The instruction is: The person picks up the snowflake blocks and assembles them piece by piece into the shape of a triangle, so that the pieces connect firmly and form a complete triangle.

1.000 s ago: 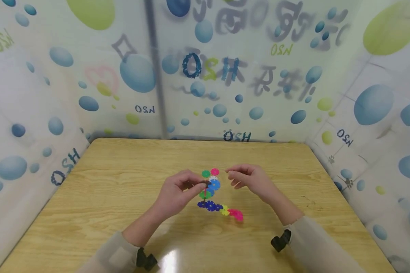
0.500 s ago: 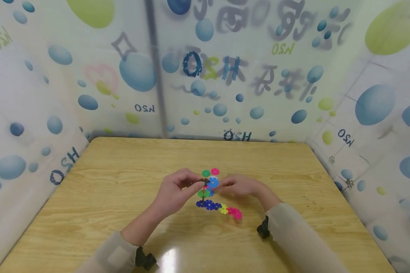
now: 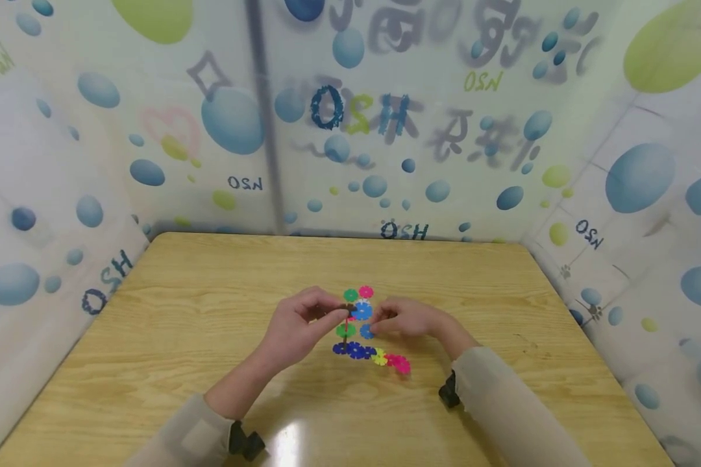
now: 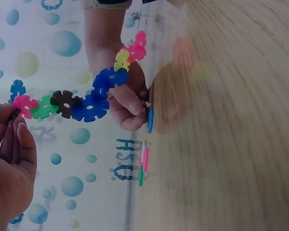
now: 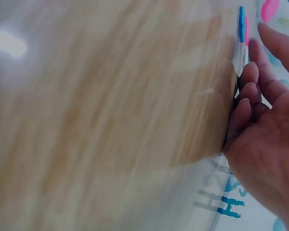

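My left hand (image 3: 300, 327) pinches a dark brown snowflake disc (image 3: 348, 308) at the upper end of a chain of linked plastic discs. The chain hangs above the table through a pink disc (image 4: 25, 106), a green one (image 4: 44, 107), a brown one (image 4: 65, 104), several dark blue ones (image 4: 91, 107), a yellow disc (image 4: 122, 60) and pink discs at the far end. A light blue disc (image 4: 18, 90) sits at the held end. Lying on the table is a loose blue disc (image 3: 367, 331); the fingertips of my right hand (image 3: 409, 318) are at it, fingers bent, thumb apart.
Beyond the hands, a loose green disc (image 3: 350, 295), a pink disc (image 3: 366, 292) and a white disc (image 4: 144, 150) lie on the wooden table (image 3: 210, 279). Patterned curtains (image 3: 467, 188) surround the table's back and sides.
My right hand has come down and in from the right to the table beside the chain. The loose blue disc has shifted slightly right, out from behind the chain. My left hand keeps its hold.
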`<state>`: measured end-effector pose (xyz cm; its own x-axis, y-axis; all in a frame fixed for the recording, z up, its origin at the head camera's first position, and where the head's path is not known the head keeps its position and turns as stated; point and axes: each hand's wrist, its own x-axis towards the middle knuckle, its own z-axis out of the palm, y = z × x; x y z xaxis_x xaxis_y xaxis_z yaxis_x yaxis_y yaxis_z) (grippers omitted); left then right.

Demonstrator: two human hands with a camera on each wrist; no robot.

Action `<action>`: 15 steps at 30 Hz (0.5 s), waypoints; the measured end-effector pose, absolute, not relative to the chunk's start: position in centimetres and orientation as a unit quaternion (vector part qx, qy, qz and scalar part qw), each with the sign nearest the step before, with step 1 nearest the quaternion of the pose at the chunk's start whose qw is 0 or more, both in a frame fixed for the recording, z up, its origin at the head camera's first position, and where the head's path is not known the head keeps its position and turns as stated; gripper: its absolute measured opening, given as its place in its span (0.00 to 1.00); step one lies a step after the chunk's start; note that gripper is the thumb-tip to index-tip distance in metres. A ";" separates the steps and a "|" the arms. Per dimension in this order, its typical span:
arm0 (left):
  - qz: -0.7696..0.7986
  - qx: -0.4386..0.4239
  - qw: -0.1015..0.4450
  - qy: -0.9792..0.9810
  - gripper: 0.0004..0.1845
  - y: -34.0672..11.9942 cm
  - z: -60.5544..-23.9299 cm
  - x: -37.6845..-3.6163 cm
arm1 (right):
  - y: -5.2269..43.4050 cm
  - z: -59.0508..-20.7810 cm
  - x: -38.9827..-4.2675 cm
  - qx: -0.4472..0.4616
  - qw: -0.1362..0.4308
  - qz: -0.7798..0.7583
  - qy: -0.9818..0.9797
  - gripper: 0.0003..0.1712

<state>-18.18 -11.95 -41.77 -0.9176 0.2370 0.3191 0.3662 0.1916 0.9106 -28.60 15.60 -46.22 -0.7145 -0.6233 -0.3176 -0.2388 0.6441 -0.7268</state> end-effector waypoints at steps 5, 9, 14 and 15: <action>-0.608 -0.197 0.050 -0.767 0.03 -11.9 -41.9 -18.2 | 15.1 -46.3 -28.2 -0.247 0.270 -0.347 0.863 0.15; -0.608 -0.202 0.051 -0.766 0.03 -11.8 -41.9 -18.3 | 14.8 -46.3 -28.0 -0.251 0.258 -0.342 0.868 0.14; -0.610 -0.205 0.051 -0.763 0.03 -11.7 -41.9 -18.3 | 15.2 -46.2 -27.8 -0.247 0.253 -0.351 0.867 0.12; -0.611 -0.206 0.051 -0.763 0.03 -11.6 -41.9 -18.3 | 15.4 -46.2 -27.7 -0.246 0.253 -0.357 0.865 0.12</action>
